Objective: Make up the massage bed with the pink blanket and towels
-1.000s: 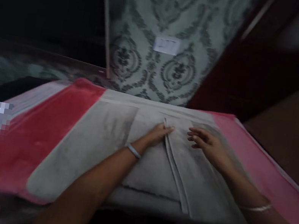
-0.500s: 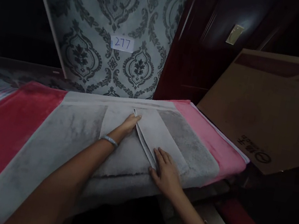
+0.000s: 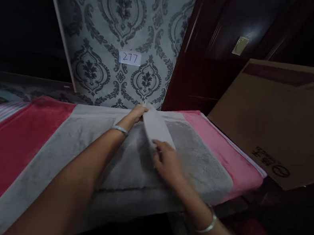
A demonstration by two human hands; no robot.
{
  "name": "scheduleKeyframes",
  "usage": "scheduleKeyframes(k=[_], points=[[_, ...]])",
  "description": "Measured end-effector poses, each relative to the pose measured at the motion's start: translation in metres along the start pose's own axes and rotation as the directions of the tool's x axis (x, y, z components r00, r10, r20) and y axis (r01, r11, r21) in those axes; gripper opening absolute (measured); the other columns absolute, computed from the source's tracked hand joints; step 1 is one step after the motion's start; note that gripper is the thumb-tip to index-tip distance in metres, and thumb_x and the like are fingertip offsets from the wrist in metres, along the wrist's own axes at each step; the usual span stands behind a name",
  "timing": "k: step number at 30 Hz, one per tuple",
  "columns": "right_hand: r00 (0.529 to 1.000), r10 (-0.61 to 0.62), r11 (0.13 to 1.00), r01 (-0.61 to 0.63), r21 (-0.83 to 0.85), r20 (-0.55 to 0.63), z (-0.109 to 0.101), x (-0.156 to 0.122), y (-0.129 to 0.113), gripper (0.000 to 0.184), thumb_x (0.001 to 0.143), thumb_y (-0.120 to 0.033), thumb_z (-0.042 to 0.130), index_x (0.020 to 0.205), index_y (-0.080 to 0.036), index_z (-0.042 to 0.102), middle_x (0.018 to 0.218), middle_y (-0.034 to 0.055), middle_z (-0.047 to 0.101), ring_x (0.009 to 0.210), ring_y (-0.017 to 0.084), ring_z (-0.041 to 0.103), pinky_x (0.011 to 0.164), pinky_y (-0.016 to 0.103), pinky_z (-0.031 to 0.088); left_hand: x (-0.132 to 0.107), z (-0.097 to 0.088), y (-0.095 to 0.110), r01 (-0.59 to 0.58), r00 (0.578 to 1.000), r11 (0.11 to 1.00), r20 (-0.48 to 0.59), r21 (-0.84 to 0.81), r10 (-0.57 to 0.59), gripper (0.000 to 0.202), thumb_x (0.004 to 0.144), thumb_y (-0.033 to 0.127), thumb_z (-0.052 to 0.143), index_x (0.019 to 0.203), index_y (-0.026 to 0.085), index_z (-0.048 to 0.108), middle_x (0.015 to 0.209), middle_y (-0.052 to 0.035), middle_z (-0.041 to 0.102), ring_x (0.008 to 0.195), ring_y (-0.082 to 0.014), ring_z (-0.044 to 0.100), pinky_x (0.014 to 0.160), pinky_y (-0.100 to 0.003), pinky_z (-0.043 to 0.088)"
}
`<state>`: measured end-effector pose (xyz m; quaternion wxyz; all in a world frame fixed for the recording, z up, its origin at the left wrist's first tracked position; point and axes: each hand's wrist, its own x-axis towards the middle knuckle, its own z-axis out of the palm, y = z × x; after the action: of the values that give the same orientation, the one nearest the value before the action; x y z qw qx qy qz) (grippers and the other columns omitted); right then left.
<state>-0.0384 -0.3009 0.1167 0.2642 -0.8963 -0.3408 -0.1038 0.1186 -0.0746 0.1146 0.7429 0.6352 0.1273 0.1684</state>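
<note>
A pale grey folded sheet (image 3: 157,129) is held tilted just above the grey blanket (image 3: 198,157); whether it is cloth or paper I cannot tell. My left hand (image 3: 137,113) pinches its far end. At the near end, my right hand (image 3: 167,162) has its fingers closed on the sheet's edge, slightly smeared by motion. A flat grey piece (image 3: 128,169) with a dark line along its near edge lies on the blanket beneath my hands.
The blanket has a red part (image 3: 21,130) at left and a pink part (image 3: 224,149) at right. Behind are a patterned wall with a "277" label (image 3: 129,58) and a dark red door (image 3: 197,68). A large cardboard box (image 3: 285,112) leans at right.
The folded sheet has come up off the blanket and narrowed in view. My right hand has moved up and left with it, its fingers now curled. My left hand has risen slightly.
</note>
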Motion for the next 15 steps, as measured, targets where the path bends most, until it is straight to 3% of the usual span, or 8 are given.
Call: scheduleKeyframes(k=[3,6,9,15], points=[[0.972,-0.042,0.999,0.040,0.012,0.232,0.041,-0.006,-0.033,0.041,0.091,-0.013,0.052,0.130,-0.016,0.064,0.120,0.0127,0.069,0.108,0.027,0.065,0.091,0.037,0.053,-0.007,-0.036,-0.010,0.072,0.994,0.986,-0.088,0.153,-0.059,0.036,0.094,0.041,0.065,0.119,0.015,0.063,0.116,-0.0084,0.066,0.099,-0.0213,0.066,0.085,-0.040,0.059],[0.959,-0.087,0.996,0.086,0.018,0.271,0.070,-0.023,-0.041,0.040,0.088,-0.023,0.068,0.127,-0.017,0.064,0.128,0.0129,0.065,0.117,0.033,0.058,0.095,0.043,0.053,-0.016,-0.059,-0.027,0.120,0.989,0.960,-0.118,0.254,-0.092,0.026,0.088,0.036,0.072,0.095,0.011,0.068,0.091,-0.0063,0.069,0.081,-0.0188,0.066,0.074,-0.033,0.055],[0.961,-0.149,0.989,0.144,0.039,0.235,0.077,-0.035,-0.033,0.051,0.083,-0.033,0.078,0.130,-0.020,0.062,0.133,0.0127,0.061,0.118,0.034,0.054,0.095,0.047,0.052,-0.017,-0.065,-0.040,0.111,0.992,0.947,-0.092,0.301,-0.087,0.022,0.076,0.031,0.077,0.079,0.012,0.067,0.072,-0.0043,0.067,0.068,-0.0182,0.063,0.066,-0.028,0.050],[0.947,-0.199,0.980,0.199,0.026,0.251,0.076,-0.036,-0.021,0.043,0.090,-0.020,0.068,0.132,-0.018,0.061,0.132,0.0128,0.060,0.117,0.029,0.053,0.097,0.044,0.051,-0.002,-0.063,-0.052,0.125,0.987,0.911,-0.145,0.393,-0.072,0.025,0.072,0.027,0.077,0.088,0.011,0.068,0.072,-0.0042,0.067,0.076,-0.0200,0.064,0.068,-0.026,0.049]])
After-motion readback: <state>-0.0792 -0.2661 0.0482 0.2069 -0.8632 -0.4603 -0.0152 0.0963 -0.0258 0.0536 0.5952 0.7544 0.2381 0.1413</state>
